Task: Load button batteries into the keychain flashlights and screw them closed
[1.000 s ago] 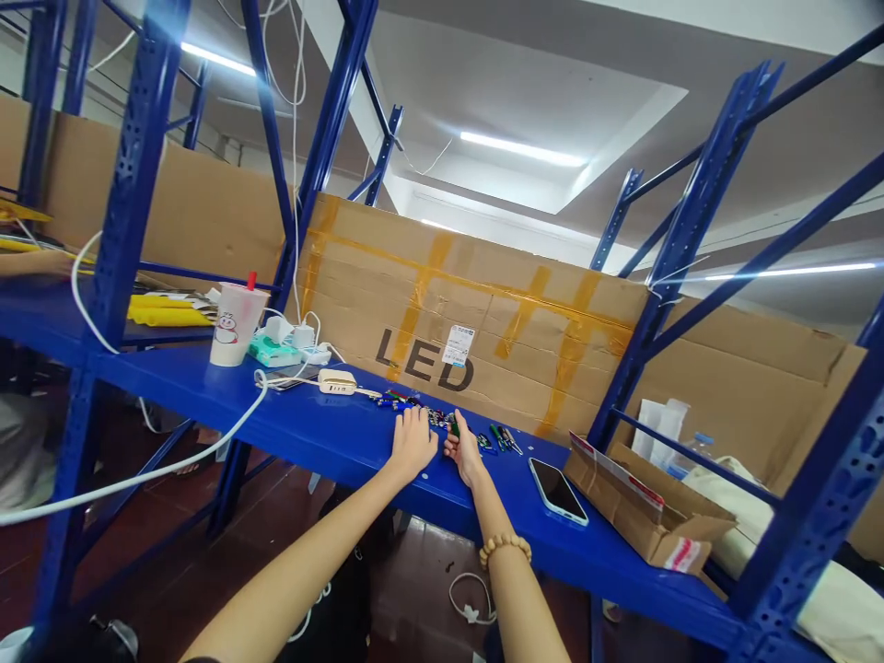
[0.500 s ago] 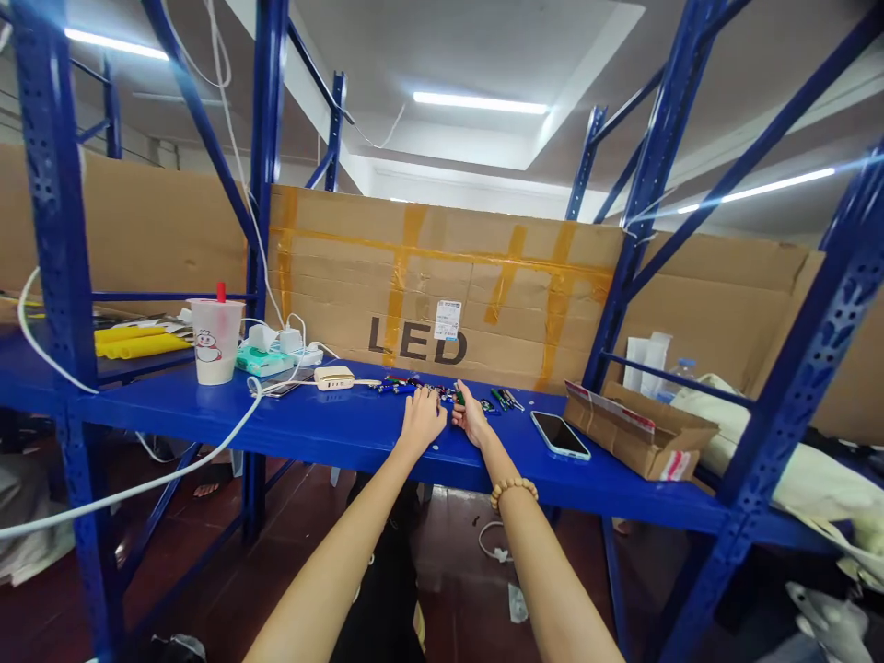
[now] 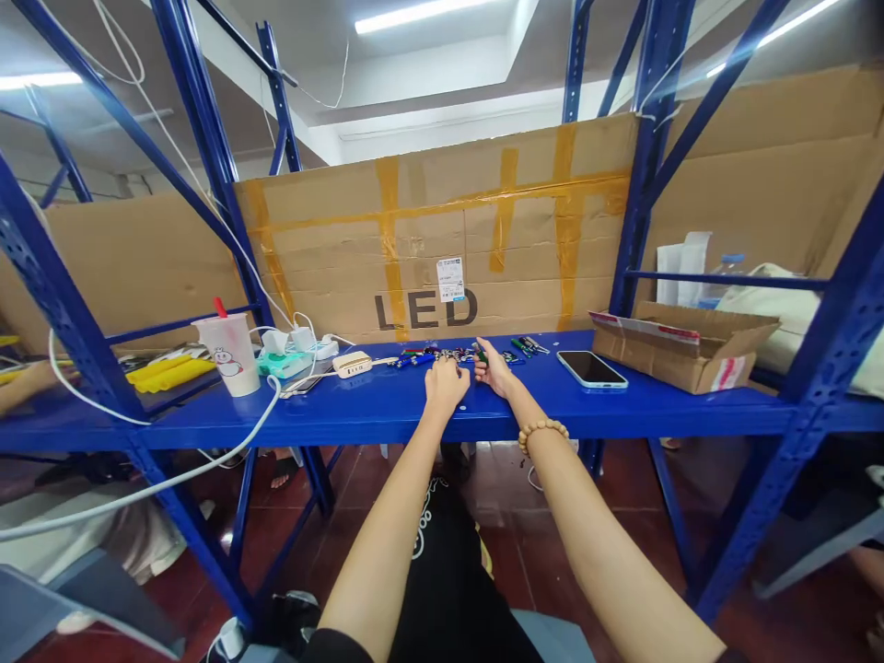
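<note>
Our left hand (image 3: 446, 385) rests just apart from our right hand (image 3: 494, 367), which pinches a small green piece (image 3: 481, 354) above the blue steel shelf (image 3: 622, 414).

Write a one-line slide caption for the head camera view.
Bare left hand and right hand at small multicoloured parts on a blue steel shelf.

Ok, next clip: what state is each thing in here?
Left hand: on the blue shelf, beside small parts.
Right hand: holding a small green part.
Phone: face up, screen dark.
Cardboard box: open, flaps up.
Plastic cup: upright, red straw.
</note>
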The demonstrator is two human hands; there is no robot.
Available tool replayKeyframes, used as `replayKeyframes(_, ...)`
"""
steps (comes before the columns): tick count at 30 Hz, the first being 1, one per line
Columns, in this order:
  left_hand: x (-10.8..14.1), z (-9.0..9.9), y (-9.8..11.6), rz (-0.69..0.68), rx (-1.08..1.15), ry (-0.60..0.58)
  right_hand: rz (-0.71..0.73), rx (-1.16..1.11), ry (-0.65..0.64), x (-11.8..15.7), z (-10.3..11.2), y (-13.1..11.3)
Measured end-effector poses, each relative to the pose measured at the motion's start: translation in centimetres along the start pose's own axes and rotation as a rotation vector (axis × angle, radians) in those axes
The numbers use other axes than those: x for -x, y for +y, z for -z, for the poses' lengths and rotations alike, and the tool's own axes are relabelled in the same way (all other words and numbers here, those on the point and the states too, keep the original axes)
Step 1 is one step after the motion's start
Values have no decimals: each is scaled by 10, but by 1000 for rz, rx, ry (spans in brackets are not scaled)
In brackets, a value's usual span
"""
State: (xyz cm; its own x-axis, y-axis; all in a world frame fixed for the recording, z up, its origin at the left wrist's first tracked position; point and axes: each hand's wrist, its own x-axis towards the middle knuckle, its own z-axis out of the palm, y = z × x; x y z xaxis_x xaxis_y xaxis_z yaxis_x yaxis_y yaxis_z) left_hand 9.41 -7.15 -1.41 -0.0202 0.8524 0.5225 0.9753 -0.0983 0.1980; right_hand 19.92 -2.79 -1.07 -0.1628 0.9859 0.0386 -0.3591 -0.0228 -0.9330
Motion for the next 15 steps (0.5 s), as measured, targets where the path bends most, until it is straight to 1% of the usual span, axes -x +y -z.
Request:
replayKeyframes(4, -3, -1, 3, -11, -51, -21, -12, -49, -2, -1, 0, -2)
replayKeyframes(10, -7, -1, 10, -36, -89, -34, -13, -66, -6, -3, 0, -5)
replayKeyframes(15, -11, -1, 13, -11, -114, -128, 2, -58, -10, -6, 1, -6)
